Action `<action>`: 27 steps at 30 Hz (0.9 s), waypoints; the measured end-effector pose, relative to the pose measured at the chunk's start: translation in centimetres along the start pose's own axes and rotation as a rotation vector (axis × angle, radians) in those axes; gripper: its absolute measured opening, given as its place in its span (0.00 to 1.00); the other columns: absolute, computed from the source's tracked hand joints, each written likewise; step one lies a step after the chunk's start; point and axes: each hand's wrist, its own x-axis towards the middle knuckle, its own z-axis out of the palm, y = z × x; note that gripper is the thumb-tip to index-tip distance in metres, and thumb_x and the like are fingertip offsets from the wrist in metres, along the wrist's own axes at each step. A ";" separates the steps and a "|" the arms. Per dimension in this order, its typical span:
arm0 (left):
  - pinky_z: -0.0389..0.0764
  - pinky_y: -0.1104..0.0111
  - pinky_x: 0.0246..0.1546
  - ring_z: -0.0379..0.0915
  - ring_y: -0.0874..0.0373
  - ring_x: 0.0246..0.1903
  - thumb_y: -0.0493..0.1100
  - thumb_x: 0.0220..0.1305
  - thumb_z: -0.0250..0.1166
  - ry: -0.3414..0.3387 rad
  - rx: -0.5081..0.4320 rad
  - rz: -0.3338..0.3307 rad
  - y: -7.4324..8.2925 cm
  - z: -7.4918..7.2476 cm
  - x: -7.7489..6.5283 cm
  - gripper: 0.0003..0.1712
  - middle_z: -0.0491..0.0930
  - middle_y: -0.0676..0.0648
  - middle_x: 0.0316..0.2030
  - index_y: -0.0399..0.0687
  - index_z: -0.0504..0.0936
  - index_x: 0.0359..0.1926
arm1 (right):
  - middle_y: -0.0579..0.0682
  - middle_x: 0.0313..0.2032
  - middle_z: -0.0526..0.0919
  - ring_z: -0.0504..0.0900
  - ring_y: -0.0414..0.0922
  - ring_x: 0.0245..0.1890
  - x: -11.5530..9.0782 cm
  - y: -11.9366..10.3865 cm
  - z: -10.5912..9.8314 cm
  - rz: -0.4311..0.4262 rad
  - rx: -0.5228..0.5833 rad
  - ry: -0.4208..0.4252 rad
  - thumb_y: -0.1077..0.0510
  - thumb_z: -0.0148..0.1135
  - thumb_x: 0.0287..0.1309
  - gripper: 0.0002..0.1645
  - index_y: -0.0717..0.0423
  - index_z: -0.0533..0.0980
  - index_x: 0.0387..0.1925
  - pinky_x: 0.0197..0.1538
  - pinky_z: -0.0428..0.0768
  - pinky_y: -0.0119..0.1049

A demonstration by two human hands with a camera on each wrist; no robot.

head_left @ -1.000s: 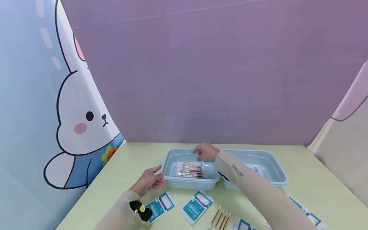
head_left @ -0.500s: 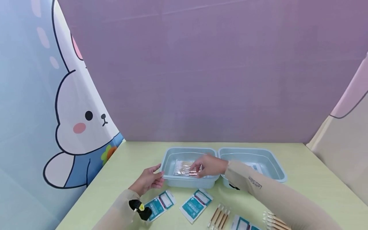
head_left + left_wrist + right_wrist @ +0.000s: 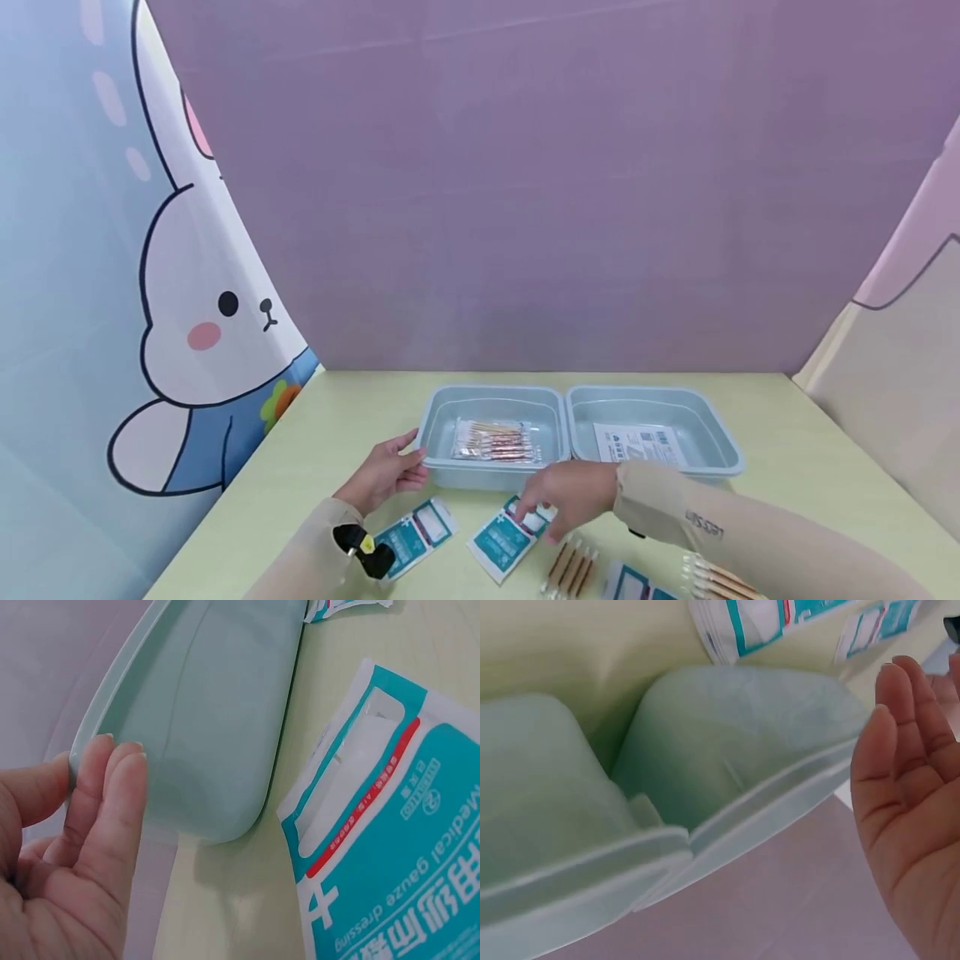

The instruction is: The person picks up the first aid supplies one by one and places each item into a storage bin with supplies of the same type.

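At the left end of a pale blue plastic bin (image 3: 480, 478), my left hand (image 3: 382, 473) pinches the rim between thumb and fingers, as the left wrist view also shows. In this bin lies a clear bag of cotton swabs (image 3: 495, 442). My right hand (image 3: 576, 493), fingers loosely bent and holding nothing, is in front of the bin, over the upper end of a teal and white gauze dressing packet (image 3: 501, 546). A second gauze packet (image 3: 390, 825) lies beside my left hand.
A matching bin (image 3: 701, 410) stands against the first on its right, with a white printed packet (image 3: 637, 442) inside. Near the front lie two bundles of cotton swabs (image 3: 570, 570) and another gauze packet (image 3: 628, 583). A purple backdrop (image 3: 525, 208) rises behind the table.
My right hand has come from the bin's far side, across the swab bag, forward to above the gauze packet. The left hand has kept its hold on the rim.
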 end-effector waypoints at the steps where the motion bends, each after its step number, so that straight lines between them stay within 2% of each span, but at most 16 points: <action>1: 0.83 0.67 0.32 0.77 0.56 0.24 0.40 0.70 0.56 0.003 0.002 -0.002 0.0 0.0 0.0 0.34 0.79 0.43 0.28 0.39 0.54 0.73 | 0.37 0.46 0.79 0.76 0.32 0.44 -0.1 0.0 0.1 0.001 -0.015 -0.030 0.59 0.72 0.50 0.26 0.47 0.79 0.53 0.45 0.75 0.26; 7: 0.83 0.67 0.31 0.77 0.56 0.24 0.39 0.70 0.56 0.013 0.026 -0.012 0.1 -0.1 0.1 0.34 0.80 0.42 0.28 0.40 0.55 0.72 | 0.38 0.54 0.76 0.72 0.32 0.53 -0.6 0.2 0.9 0.036 -0.071 -0.203 0.56 0.71 0.52 0.30 0.45 0.76 0.58 0.53 0.73 0.29; 10: 0.83 0.67 0.30 0.78 0.56 0.24 0.40 0.70 0.56 0.017 0.039 -0.016 0.2 -0.1 0.2 0.34 0.80 0.42 0.29 0.40 0.55 0.72 | 0.38 0.50 0.77 0.73 0.31 0.49 -0.8 0.3 1.5 0.029 -0.132 -0.234 0.56 0.72 0.51 0.28 0.45 0.77 0.55 0.50 0.73 0.26; 13: 0.83 0.67 0.30 0.78 0.56 0.23 0.41 0.70 0.56 0.016 0.036 -0.017 0.2 -0.1 0.2 0.34 0.81 0.41 0.29 0.40 0.55 0.73 | 0.37 0.43 0.78 0.74 0.30 0.43 -1.0 0.4 1.9 0.017 -0.178 -0.213 0.57 0.73 0.49 0.24 0.46 0.78 0.51 0.45 0.73 0.23; 16: 0.83 0.67 0.29 0.78 0.57 0.23 0.40 0.70 0.56 0.014 0.026 -0.015 0.1 0.0 0.2 0.34 0.81 0.42 0.29 0.40 0.55 0.72 | 0.37 0.39 0.76 0.73 0.29 0.39 -1.1 0.7 2.2 0.044 -0.137 -0.179 0.58 0.73 0.48 0.22 0.47 0.79 0.48 0.43 0.73 0.23; 20: 0.83 0.67 0.28 0.78 0.57 0.22 0.39 0.70 0.56 0.016 0.016 -0.012 0.0 0.0 0.2 0.34 0.81 0.42 0.28 0.40 0.55 0.72 | 0.37 0.39 0.75 0.73 0.30 0.39 -1.3 1.4 2.7 0.074 -0.091 -0.135 0.60 0.74 0.47 0.23 0.47 0.80 0.47 0.44 0.73 0.24; 27: 0.82 0.68 0.28 0.77 0.57 0.22 0.40 0.70 0.57 0.019 -0.012 -0.018 -0.3 0.0 0.4 0.34 0.81 0.41 0.29 0.41 0.56 0.72 | 0.35 0.40 0.74 0.72 0.30 0.38 -1.2 2.9 3.9 0.047 -0.132 -0.045 0.57 0.76 0.41 0.26 0.44 0.80 0.47 0.44 0.74 0.25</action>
